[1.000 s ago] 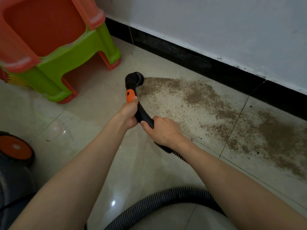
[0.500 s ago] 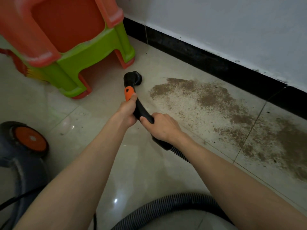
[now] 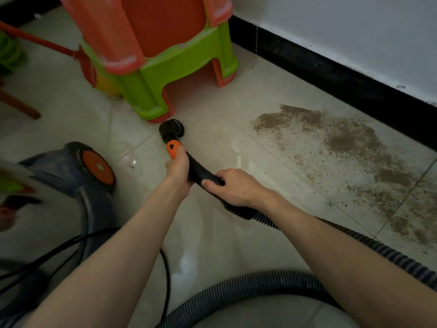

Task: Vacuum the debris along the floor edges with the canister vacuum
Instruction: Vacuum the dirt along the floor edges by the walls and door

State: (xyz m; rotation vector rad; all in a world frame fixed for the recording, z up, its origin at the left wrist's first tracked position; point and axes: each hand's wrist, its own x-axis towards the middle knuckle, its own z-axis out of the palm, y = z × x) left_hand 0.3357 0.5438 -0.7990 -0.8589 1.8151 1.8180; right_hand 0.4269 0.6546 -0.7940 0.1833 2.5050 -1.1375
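Note:
Brown debris (image 3: pixel 343 147) is spread over the pale tiles along the black baseboard (image 3: pixel 331 74) at the right. Both hands hold the black vacuum wand (image 3: pixel 196 169). My left hand (image 3: pixel 177 169) grips it just below the orange switch (image 3: pixel 173 149), and my right hand (image 3: pixel 234 188) grips the handle further back where the ribbed hose (image 3: pixel 354 242) begins. The round brush nozzle (image 3: pixel 171 129) sits on bare tile, left of the debris and close to the stool's foot. The blue canister (image 3: pixel 78 181) with an orange wheel stands at the left.
Stacked green and orange plastic stools (image 3: pixel 165 67) stand at the back, just beyond the nozzle. A red broom (image 3: pixel 87 67) leans beside them. The hose loops across the floor at the bottom, and a black power cord (image 3: pixel 165 280) trails by the canister.
The view has swung left, bringing the canister and broom into sight. The nozzle has moved left, off the edge of the debris patch and toward the stool's foot. Both hands keep their grip.

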